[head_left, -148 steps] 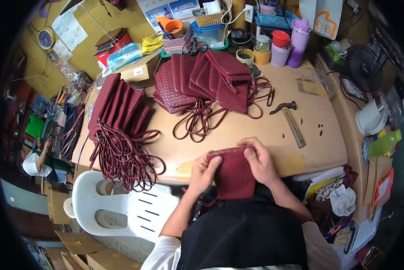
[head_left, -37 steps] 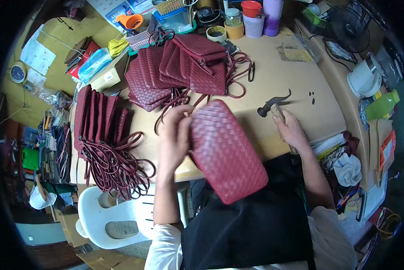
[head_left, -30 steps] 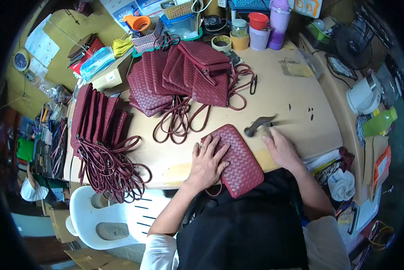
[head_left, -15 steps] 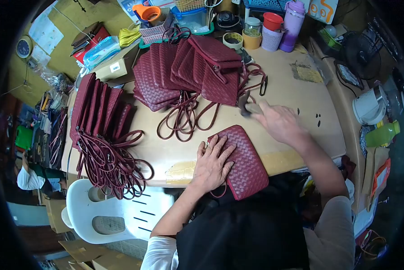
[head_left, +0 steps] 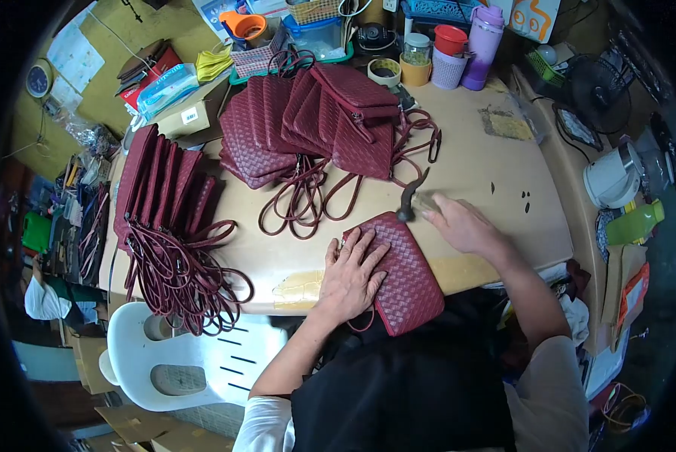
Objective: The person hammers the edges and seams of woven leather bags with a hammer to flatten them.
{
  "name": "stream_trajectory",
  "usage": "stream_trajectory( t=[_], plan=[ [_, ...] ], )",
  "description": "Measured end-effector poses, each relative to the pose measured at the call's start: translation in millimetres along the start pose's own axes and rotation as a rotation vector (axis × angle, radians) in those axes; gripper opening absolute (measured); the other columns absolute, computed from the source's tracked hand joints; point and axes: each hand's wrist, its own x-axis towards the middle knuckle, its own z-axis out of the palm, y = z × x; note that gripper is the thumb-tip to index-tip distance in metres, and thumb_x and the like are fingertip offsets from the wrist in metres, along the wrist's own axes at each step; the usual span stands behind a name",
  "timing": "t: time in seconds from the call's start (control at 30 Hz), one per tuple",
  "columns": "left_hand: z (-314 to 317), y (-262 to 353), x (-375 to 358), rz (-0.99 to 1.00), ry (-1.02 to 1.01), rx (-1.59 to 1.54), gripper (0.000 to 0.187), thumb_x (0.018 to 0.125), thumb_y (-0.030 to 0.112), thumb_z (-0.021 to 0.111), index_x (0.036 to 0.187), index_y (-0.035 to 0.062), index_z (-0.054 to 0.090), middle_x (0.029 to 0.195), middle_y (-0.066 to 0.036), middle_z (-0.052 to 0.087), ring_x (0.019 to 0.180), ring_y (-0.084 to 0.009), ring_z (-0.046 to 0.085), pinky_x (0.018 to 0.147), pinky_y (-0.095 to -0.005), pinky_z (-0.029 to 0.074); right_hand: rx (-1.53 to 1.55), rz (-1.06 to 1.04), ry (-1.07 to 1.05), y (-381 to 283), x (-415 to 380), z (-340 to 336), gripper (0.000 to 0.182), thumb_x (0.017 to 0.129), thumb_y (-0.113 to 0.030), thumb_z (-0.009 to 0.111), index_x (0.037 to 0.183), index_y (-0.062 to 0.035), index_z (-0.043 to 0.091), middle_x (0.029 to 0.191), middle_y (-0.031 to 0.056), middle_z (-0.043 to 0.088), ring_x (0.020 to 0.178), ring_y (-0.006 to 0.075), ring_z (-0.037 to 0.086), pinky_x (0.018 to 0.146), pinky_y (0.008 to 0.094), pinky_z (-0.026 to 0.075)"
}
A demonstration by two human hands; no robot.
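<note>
A dark red woven-pattern pouch lies at the table's front edge, its near end over the edge. My left hand rests flat on its left side, fingers spread. My right hand is closed round the handle of a claw hammer, whose dark head is by the pouch's far edge; whether it touches cannot be made out. Beyond, similar pouches lie overlapped in a fanned pile with wrist straps hanging off. At left, a row of upright pouches has a tangle of straps drooping past the table edge.
The table has a tape patch along its front edge. A white plastic chair stands at front left. Tape rolls, a purple tumbler and baskets line the back. At right stand a fan and a green bottle.
The hammer has come down and nearer to the pouch's far edge, its head now turned more upright in view. My left hand stays on the pouch. The whole view has shifted slightly.
</note>
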Motion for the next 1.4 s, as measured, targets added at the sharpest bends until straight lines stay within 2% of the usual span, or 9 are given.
stream_trajectory(
  t=[0.07,0.2,0.3,0.83,0.93,1.0,1.13,1.3,1.4],
  plan=[
    [-0.8,-1.5,0.1,0.003,-0.003,-0.001,0.048,0.092,0.032,0.055,0.138,0.0181,0.048,0.146,-0.013,0.040,0.140,-0.0340,0.029,0.113,-0.0556,0.018,0.139,-0.078,0.346,-7.5,-9.2,9.7,0.035,0.097,-0.032,0.050,0.110,0.0011,0.049,0.089,0.0292,0.063,0.087,0.0477,0.061,0.077,0.0551,0.046],
    [-0.6,-0.1,-0.3,0.008,0.012,-0.005,0.049,0.092,0.032,0.055,0.138,0.0178,0.048,0.145,-0.013,0.040,0.140,-0.0339,0.029,0.113,-0.0559,0.018,0.024,-0.235,0.360,8.4,9.1,41.1,0.036,0.096,-0.031,0.052,0.110,0.0017,0.049,0.086,0.0280,0.063,0.085,0.0461,0.061,0.075,0.0550,0.046],
    [-0.5,-1.3,1.1,0.021,0.019,0.009,0.049,0.092,0.032,0.055,0.138,0.0178,0.048,0.145,-0.013,0.040,0.140,-0.0339,0.029,0.113,-0.0561,0.018,-0.220,-0.068,0.173,-18.0,13.8,-2.4,0.037,0.096,-0.031,0.053,0.112,0.0027,0.048,0.085,0.0246,0.065,0.086,0.0436,0.063,0.074,0.0540,0.048],
    [-2.7,0.8,2.2,0.015,0.087,0.012,0.048,0.089,0.031,0.060,0.134,0.0160,0.051,0.137,-0.012,0.048,0.132,-0.0317,0.040,0.108,-0.0553,0.026,-0.148,-0.119,0.220,18.8,-5.4,22.6,0.032,0.094,-0.032,0.054,0.111,-0.0052,0.049,0.077,0.0269,0.063,0.077,0.0486,0.061,0.070,0.0583,0.046],
    [-23.7,5.7,25.0,-0.119,-0.025,0.000,0.047,0.087,0.029,0.062,0.130,0.0121,0.053,0.123,-0.012,0.054,0.117,-0.0304,0.050,0.099,-0.0519,0.034,-0.217,0.011,0.622,44.3,2.5,13.5,0.043,0.092,-0.020,0.057,0.133,-0.0100,0.046,0.108,0.0275,0.058,0.099,0.0439,0.059,0.081,0.0517,0.046],
    [-8.4,-2.3,49.0,-0.060,0.299,-0.084,0.043,0.086,0.027,0.064,0.123,0.0064,0.056,0.111,-0.014,0.055,0.107,-0.0301,0.053,0.092,-0.0447,0.040,-0.296,0.050,0.591,67.3,6.4,15.6,0.046,0.092,-0.021,0.057,0.136,-0.0121,0.046,0.114,0.0236,0.056,0.104,0.0405,0.057,0.085,0.0495,0.046],
    [11.6,-13.5,79.8,-0.100,0.222,-0.078,0.036,0.084,0.024,0.068,0.113,0.0042,0.058,0.106,-0.016,0.057,0.101,-0.0326,0.055,0.088,-0.0427,0.045,-0.495,0.008,0.726,61.7,-0.5,27.5,0.047,0.090,-0.019,0.057,0.136,-0.0097,0.047,0.116,0.0181,0.054,0.108,0.0388,0.053,0.093,0.0481,0.043],
    [14.6,-23.1,74.1,-0.119,0.133,-0.214,0.029,0.083,0.021,0.070,0.101,0.0027,0.058,0.096,-0.016,0.060,0.090,-0.0354,0.059,0.081,-0.0399,0.047,0.141,-0.119,0.354,15.0,-34.0,63.9,0.043,0.088,-0.018,0.062,0.126,-0.0014,0.053,0.117,0.0206,0.056,0.111,0.0394,0.053,0.095,0.0458,0.042],
    [1.4,-26.2,62.9,-0.166,0.159,-0.562,0.023,0.086,0.018,0.067,0.097,0.0010,0.057,0.086,-0.014,0.061,0.083,-0.0294,0.061,0.075,-0.0384,0.047,0.157,-0.190,0.355,-24.6,-49.9,69.6,0.039,0.087,-0.018,0.064,0.121,-0.0002,0.056,0.112,0.0215,0.062,0.103,0.0403,0.058,0.091,0.0451,0.046]
  ],
)
